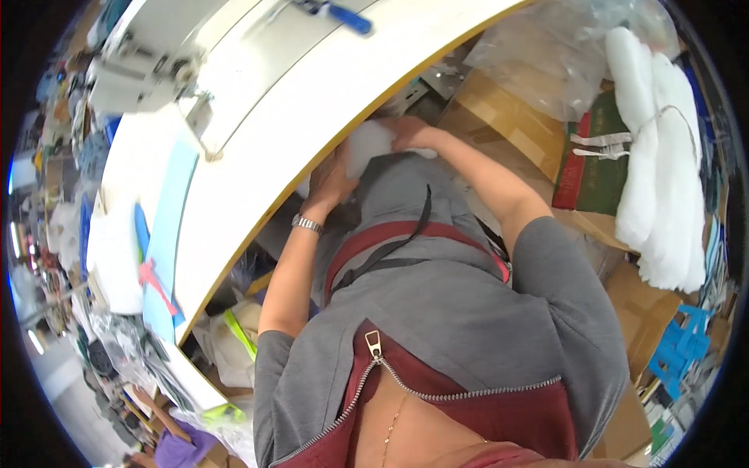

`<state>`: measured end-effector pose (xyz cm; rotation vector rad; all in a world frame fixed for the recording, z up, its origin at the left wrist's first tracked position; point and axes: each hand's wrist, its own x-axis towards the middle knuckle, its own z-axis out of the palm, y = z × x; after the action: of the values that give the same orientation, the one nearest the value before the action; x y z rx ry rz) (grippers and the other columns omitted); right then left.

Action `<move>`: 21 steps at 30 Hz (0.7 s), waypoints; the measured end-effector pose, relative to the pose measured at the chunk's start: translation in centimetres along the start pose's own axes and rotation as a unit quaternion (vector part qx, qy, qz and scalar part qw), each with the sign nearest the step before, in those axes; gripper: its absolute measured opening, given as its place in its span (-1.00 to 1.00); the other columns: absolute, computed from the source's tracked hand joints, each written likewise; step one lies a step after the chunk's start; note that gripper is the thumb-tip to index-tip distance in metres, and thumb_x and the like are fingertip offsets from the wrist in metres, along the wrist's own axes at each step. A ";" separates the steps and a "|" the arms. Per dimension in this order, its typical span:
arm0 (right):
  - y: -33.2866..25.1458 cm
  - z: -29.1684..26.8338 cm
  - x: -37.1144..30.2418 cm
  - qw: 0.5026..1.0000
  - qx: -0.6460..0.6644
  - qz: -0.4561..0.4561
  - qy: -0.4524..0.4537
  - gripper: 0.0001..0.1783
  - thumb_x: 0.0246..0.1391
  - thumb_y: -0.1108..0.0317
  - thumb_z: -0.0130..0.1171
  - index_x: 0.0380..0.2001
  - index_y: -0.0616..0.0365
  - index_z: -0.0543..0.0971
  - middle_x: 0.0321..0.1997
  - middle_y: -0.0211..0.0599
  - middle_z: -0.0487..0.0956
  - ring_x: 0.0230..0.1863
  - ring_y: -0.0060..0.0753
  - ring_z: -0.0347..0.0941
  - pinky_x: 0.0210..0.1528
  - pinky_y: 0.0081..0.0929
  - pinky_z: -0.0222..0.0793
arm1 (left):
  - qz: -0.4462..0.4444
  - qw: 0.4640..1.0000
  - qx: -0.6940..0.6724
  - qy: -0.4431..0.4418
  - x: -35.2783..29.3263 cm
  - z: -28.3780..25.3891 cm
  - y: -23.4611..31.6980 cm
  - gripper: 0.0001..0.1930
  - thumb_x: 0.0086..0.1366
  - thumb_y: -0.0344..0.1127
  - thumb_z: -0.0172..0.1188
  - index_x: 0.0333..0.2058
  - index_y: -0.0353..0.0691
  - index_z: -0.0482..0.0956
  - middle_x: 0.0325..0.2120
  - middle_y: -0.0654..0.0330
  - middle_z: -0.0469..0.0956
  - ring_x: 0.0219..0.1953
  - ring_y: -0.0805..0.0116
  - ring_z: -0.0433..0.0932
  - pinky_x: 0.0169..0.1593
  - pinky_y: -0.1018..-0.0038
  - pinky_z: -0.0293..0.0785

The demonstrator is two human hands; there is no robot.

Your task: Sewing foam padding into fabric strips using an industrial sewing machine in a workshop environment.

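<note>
A piece of soft white wadding (369, 146) lies over my lap, just below the table edge. My left hand (333, 183), with a metal watch on its wrist, presses against the wadding's left side; its fingertips are partly hidden. On the far right side of the same piece, my right hand (406, 132) has its fingers bent around the edge of the wadding. Both hands work low, between my body and the table.
The white table (281, 117) curves along my left, with a sewing machine (148, 74), a blue-handled tool (349, 19) and light-blue strips (173, 222) on it. To my right stand cardboard boxes (499, 117), a tied white wadding bundle (659, 156) and a blue plastic item (679, 351).
</note>
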<state>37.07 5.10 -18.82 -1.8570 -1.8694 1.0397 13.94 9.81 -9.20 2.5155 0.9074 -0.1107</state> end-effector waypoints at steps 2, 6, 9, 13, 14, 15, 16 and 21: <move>-2.8 -2.2 -0.5 0.999 -0.013 0.033 -0.037 -0.27 -0.34 0.15 0.12 0.04 0.10 0.34 -0.11 0.05 0.47 -0.05 -0.01 0.38 -0.06 -0.28 0.31 | 0.009 1.000 0.007 0.007 0.8 1.5 -1.7 -0.19 -0.04 -0.28 0.23 0.18 -0.23 0.03 0.15 -0.02 0.14 0.18 0.09 0.14 0.17 0.33 0.15; -3.5 -3.8 -1.6 0.996 -0.038 0.057 -0.064 -0.45 -0.34 0.16 0.05 -0.16 0.14 0.49 -0.20 0.03 0.50 -0.13 0.00 0.41 -0.11 -0.25 0.33 | 0.064 0.995 -0.030 0.070 1.4 2.5 -1.7 -0.29 -0.03 -0.36 0.17 0.14 -0.19 0.12 0.03 -0.07 0.29 0.02 0.00 0.34 0.03 0.25 0.30; -4.6 -6.3 -3.0 0.997 -0.026 0.000 -0.067 -0.50 -0.33 0.17 0.03 -0.22 0.15 0.51 -0.23 0.04 0.51 -0.16 0.03 0.42 -0.12 -0.25 0.34 | -0.016 0.998 -0.051 0.038 1.4 2.0 0.2 -0.37 -0.02 -0.36 0.15 0.10 -0.16 0.20 -0.11 -0.12 0.40 -0.08 -0.05 0.41 -0.04 0.22 0.36; -4.6 -11.1 -6.4 0.997 0.009 -0.038 -0.067 -0.60 -0.33 0.24 0.04 -0.32 0.17 0.52 -0.37 0.02 0.52 -0.29 0.02 0.45 -0.23 -0.26 0.36 | -0.083 0.990 -0.103 -0.046 0.8 -0.9 4.9 -0.41 -0.03 -0.41 0.10 0.07 -0.16 0.27 -0.11 -0.05 0.43 -0.08 -0.06 0.41 -0.03 0.24 0.36; -5.2 -13.4 -7.9 0.994 0.018 -0.058 -0.088 -0.63 -0.34 0.27 0.06 -0.35 0.17 0.52 -0.40 0.01 0.53 -0.32 0.01 0.46 -0.26 -0.27 0.36 | -0.020 0.991 -0.131 0.003 0.8 -1.7 5.9 -0.44 -0.02 -0.41 0.09 0.05 -0.18 0.30 -0.14 -0.05 0.45 -0.11 -0.05 0.43 -0.06 0.25 0.38; -5.4 -15.4 -9.4 0.997 0.026 -0.037 -0.063 -0.65 -0.34 0.30 0.07 -0.37 0.17 0.52 -0.43 -0.01 0.52 -0.34 0.00 0.46 -0.28 -0.28 0.36 | -0.011 0.985 -0.174 -0.005 1.3 -3.3 8.0 -0.44 -0.05 -0.43 0.10 0.03 -0.21 0.32 -0.18 -0.09 0.46 -0.13 -0.02 0.45 -0.09 0.27 0.40; -5.2 -17.2 -11.0 0.999 0.033 -0.013 -0.037 -0.68 -0.34 0.32 0.08 -0.38 0.18 0.51 -0.46 -0.02 0.52 -0.36 0.00 0.46 -0.30 -0.28 0.36 | -0.007 0.984 -0.178 -0.007 2.4 -4.1 9.5 -0.44 -0.05 -0.43 0.10 0.03 -0.21 0.32 -0.18 -0.09 0.46 -0.13 -0.02 0.45 -0.09 0.27 0.40; -4.3 -22.5 -15.1 0.990 -0.024 0.066 0.120 -0.72 -0.29 0.37 0.05 -0.38 0.17 0.51 -0.40 -0.07 0.53 -0.31 -0.02 0.45 -0.25 -0.27 0.35 | 0.168 0.956 -0.223 0.090 7.7 -6.4 14.6 -0.38 -0.16 -0.50 0.14 0.01 -0.25 0.30 -0.32 -0.13 0.49 -0.25 -0.05 0.49 -0.19 0.23 0.42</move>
<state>50.73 -2.76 3.68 -2.0552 -1.6660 0.7742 28.49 7.30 0.57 2.2301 0.4848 0.3950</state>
